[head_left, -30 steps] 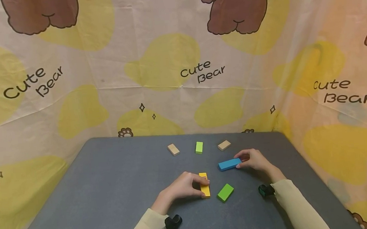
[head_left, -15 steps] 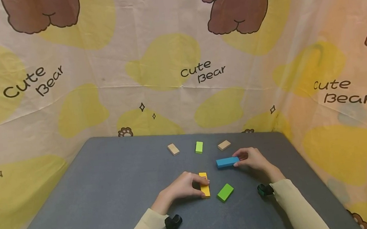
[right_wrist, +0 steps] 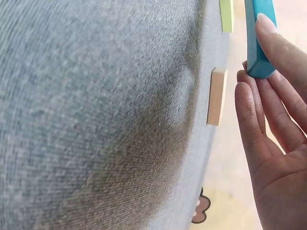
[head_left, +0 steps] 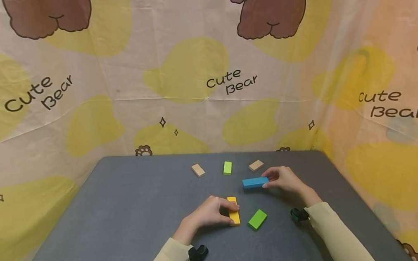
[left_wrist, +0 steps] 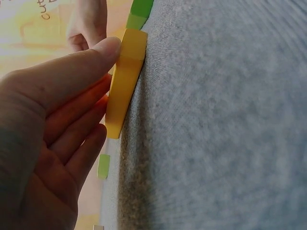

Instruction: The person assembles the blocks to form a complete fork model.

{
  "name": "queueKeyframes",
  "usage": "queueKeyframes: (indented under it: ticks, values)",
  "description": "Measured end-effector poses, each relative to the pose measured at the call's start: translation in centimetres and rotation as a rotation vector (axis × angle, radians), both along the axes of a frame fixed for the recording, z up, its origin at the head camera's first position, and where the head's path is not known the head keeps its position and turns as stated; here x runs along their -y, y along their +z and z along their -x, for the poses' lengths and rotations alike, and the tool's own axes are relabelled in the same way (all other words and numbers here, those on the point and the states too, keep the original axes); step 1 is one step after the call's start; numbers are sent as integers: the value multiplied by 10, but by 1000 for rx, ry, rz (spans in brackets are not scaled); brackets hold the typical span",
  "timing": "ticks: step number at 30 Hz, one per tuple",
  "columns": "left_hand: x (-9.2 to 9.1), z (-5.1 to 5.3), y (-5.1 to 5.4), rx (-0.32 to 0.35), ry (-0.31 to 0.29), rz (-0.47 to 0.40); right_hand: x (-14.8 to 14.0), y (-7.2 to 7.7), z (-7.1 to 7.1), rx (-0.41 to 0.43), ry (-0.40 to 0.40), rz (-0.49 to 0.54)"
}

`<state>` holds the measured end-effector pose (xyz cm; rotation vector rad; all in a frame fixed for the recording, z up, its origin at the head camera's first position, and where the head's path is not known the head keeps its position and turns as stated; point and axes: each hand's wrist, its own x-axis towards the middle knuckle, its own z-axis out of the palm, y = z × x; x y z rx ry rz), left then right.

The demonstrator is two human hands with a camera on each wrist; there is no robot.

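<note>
My left hand [head_left: 209,213] pinches a yellow block [head_left: 233,213] that lies on the grey table; in the left wrist view the thumb and fingertips meet the sides of the yellow block [left_wrist: 125,81]. Farther back and to the right, my right hand [head_left: 287,181] holds a blue block [head_left: 254,183] by its right end. The right wrist view shows the blue block [right_wrist: 261,43] off the table, between thumb and fingers. A green block [head_left: 257,219] lies right of the yellow one, touched by neither hand.
Along the back of the table [head_left: 145,210] lie a tan block [head_left: 198,170], a light green block [head_left: 227,168] and another tan block [head_left: 256,165]. A printed cloth [head_left: 173,67] hangs behind the table's back edge.
My right hand has carried the blue block left and slightly back, and the block has turned to lie nearly level across the view. The left hand and the yellow block stay put.
</note>
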<state>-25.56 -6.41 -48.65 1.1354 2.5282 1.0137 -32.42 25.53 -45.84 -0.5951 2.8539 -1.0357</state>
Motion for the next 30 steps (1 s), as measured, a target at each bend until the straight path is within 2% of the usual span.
queueKeyframes:
  ticks: [12, 30]
  values:
    - [0, 0, 0, 0, -5, 3, 12, 3, 2, -24, 15, -22]
    - [0, -1, 0, 18, -4, -7, 33, 4, 5, -5, 41, -22]
